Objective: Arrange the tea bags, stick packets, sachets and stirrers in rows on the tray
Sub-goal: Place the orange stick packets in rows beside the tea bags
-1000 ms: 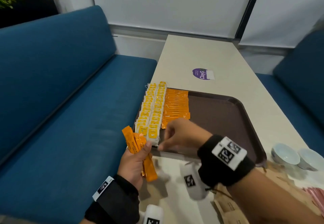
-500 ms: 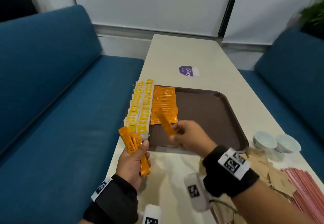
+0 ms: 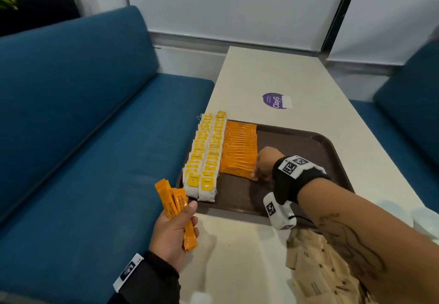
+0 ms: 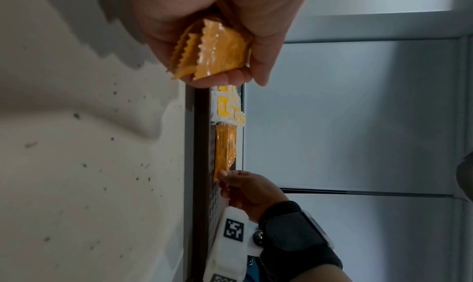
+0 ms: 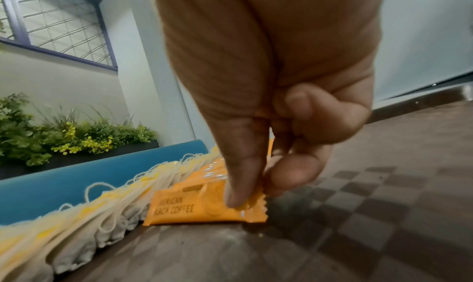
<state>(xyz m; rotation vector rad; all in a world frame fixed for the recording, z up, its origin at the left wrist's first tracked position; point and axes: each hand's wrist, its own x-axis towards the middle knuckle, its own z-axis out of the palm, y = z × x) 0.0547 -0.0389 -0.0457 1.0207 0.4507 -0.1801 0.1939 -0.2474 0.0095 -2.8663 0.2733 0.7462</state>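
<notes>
Head view. Tray [image 3: 327,144]: dark brown, rounded corners, centre of the frame on a cream table [image 3: 268,73]. Tea bags [image 3: 206,158]: white with yellow tags, two overlapped rows along the tray's left edge; the count per row is not readable. Stick packets [image 3: 240,151]: orange, one overlapped row just right of the tea bags. Right hand [image 3: 264,164]: at the near right end of that row, fingers curled onto the nearest packet [image 3: 237,170]. Left hand [image 3: 172,232]: lower centre, off the tray, fingers and thumb wrapped round a bundle of orange sticks [image 3: 177,208], at least three, printed "BLACK COFFEE". Brown sachets [image 3: 316,268]: loose heap, lower right. White cups [image 3: 411,215]: two, blurred, right edge. Blue bench [image 3: 83,137]: left.

Left wrist view. Left hand [image 4: 230,23]: top centre, gripping the bundle [image 4: 212,51], three zigzag ends showing. Right hand [image 4: 245,189]: lower centre, thumb [image 4: 222,174] on the end of the packet.

Right wrist view. Right hand [image 5: 276,84]: thumb and fingertips pinching the crimped right end of the nearest packet [image 5: 194,209], which lies flat on the chequered tray floor [image 5: 358,215], the tea bags [image 5: 89,215] to its left.
</notes>
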